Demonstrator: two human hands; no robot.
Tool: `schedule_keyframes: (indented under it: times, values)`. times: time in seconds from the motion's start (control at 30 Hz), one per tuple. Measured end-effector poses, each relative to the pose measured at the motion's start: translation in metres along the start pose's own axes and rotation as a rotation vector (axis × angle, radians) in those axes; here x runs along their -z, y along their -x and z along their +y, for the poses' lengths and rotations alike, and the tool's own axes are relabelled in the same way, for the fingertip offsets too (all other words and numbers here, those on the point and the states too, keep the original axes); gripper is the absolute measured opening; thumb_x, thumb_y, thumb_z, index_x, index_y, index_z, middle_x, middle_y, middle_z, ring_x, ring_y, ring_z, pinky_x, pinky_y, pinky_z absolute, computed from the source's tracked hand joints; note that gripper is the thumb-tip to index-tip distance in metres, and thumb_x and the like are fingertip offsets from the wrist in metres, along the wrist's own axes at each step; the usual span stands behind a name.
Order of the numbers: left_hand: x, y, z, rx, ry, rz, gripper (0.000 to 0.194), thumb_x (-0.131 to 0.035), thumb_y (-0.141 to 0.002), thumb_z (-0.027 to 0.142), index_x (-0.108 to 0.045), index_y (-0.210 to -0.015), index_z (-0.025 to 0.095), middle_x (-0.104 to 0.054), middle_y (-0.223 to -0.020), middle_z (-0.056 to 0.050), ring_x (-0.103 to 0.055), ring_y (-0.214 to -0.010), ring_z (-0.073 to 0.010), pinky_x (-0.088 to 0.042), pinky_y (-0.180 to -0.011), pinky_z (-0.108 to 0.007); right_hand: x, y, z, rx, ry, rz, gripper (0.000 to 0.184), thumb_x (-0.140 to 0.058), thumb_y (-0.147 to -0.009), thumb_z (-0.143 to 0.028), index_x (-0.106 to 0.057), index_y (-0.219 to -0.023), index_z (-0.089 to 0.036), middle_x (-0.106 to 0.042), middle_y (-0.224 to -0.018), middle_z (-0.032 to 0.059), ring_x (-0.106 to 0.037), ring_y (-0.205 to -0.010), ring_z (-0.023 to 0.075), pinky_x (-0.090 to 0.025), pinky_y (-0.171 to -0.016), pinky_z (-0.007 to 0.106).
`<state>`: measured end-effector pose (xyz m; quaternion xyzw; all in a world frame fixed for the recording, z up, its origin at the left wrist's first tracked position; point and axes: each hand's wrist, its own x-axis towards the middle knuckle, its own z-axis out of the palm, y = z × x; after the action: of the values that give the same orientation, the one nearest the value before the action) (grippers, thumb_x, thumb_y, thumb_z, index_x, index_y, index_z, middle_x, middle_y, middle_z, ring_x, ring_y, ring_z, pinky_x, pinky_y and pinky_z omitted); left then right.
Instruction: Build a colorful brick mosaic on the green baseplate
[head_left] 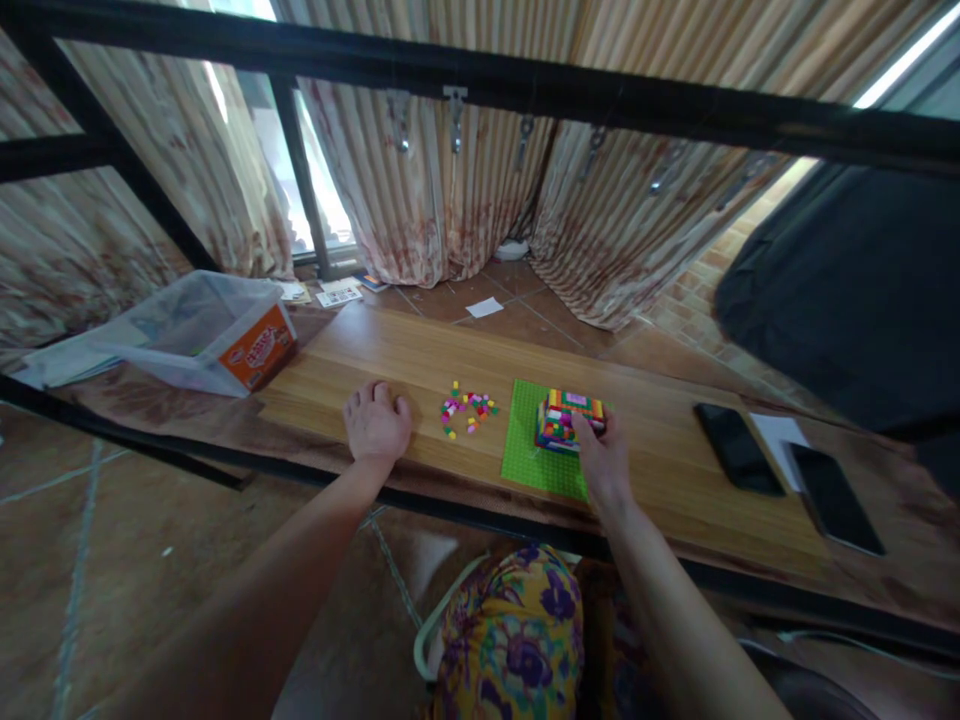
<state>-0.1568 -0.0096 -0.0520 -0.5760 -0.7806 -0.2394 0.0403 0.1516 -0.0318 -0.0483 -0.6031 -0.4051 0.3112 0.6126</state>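
Observation:
A colourful toy-brick model point(568, 420), built up in layers, stands on a green studded baseplate point(523, 455). My right hand point(606, 462) grips the model from its right side, the thumb along its front and the fingers around the far right, partly hidden. To the left, my left hand point(377, 422) rests palm down on the wooden board, fingers apart and holding nothing. Between that hand and the baseplate lies a scatter of small loose toy bricks point(474, 403) in pink, yellow, green, red and white.
A clear plastic box point(180, 345) with an orange label stands left of the wooden board point(420, 345). Two dark phones point(739, 448) and a white paper point(778, 440) lie at the right. A black metal bar point(480, 62) crosses above, with curtains behind.

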Motion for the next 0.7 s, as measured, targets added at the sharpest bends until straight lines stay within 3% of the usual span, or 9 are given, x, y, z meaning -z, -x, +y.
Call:
schedule_keyframes:
  times: [0.13,0.33,0.4,0.5,0.6,0.7]
  values:
    - [0.001,0.001,0.001,0.001,-0.003,-0.014,0.038,-0.047,-0.092,0.03,-0.064,-0.122,0.012,-0.063,-0.131,-0.019,-0.054,-0.124,-0.0366,-0.041,-0.106,-0.051,-0.003,0.002,0.002,0.003,-0.044,0.035,0.049,-0.075,-0.073,-0.054,-0.062,-0.106,-0.02,-0.07,-0.088,0.0014,-0.066,-0.072,0.0161,-0.057,-0.068,0.032]
    - [0.002,0.002,0.002,-0.014,-0.005,-0.006,0.037,-0.045,-0.093,0.03,-0.065,-0.118,0.012,-0.064,-0.128,-0.018,-0.055,-0.121,-0.0366,-0.042,-0.105,-0.05,0.002,0.004,-0.002,-0.011,-0.049,-0.029,0.051,-0.074,-0.074,-0.058,-0.061,-0.106,-0.02,-0.069,-0.088,0.0024,-0.067,-0.072,0.018,-0.057,-0.069,0.035]
    - [0.003,0.002,0.002,-0.014,-0.002,-0.009,0.037,-0.045,-0.092,0.029,-0.065,-0.118,0.012,-0.064,-0.127,-0.019,-0.055,-0.121,-0.0367,-0.042,-0.104,-0.05,0.007,0.01,-0.007,0.049,0.041,0.028,0.056,-0.07,-0.078,-0.059,-0.059,-0.117,-0.019,-0.069,-0.097,0.0049,-0.067,-0.08,0.0189,-0.056,-0.075,0.035]
    - [0.003,0.002,0.002,-0.007,0.005,-0.016,0.036,-0.046,-0.092,0.029,-0.065,-0.117,0.013,-0.064,-0.128,-0.018,-0.056,-0.121,-0.0367,-0.042,-0.104,-0.05,0.008,0.027,-0.023,0.265,0.279,0.137,0.053,-0.064,-0.086,-0.053,-0.06,-0.127,-0.02,-0.064,-0.119,0.0116,-0.064,-0.101,0.0231,-0.052,-0.088,0.04]
    - [0.002,0.002,0.002,-0.002,-0.004,-0.01,0.036,-0.046,-0.092,0.029,-0.066,-0.117,0.013,-0.064,-0.13,-0.017,-0.056,-0.121,-0.0367,-0.042,-0.105,-0.05,-0.008,0.048,-0.041,0.509,0.448,-0.054,0.027,-0.055,-0.094,-0.042,-0.072,-0.106,-0.025,-0.069,-0.111,0.0091,-0.062,-0.108,0.0261,-0.046,-0.1,0.047]
    - [0.001,0.003,0.002,-0.006,-0.004,-0.003,0.037,-0.045,-0.092,0.029,-0.065,-0.119,0.013,-0.064,-0.131,-0.017,-0.056,-0.122,-0.0364,-0.042,-0.105,-0.05,-0.036,0.059,-0.045,0.619,0.529,-0.243,0.025,-0.051,-0.096,-0.031,-0.075,-0.096,-0.025,-0.072,-0.1,0.0085,-0.062,-0.1,0.026,-0.047,-0.097,0.046]
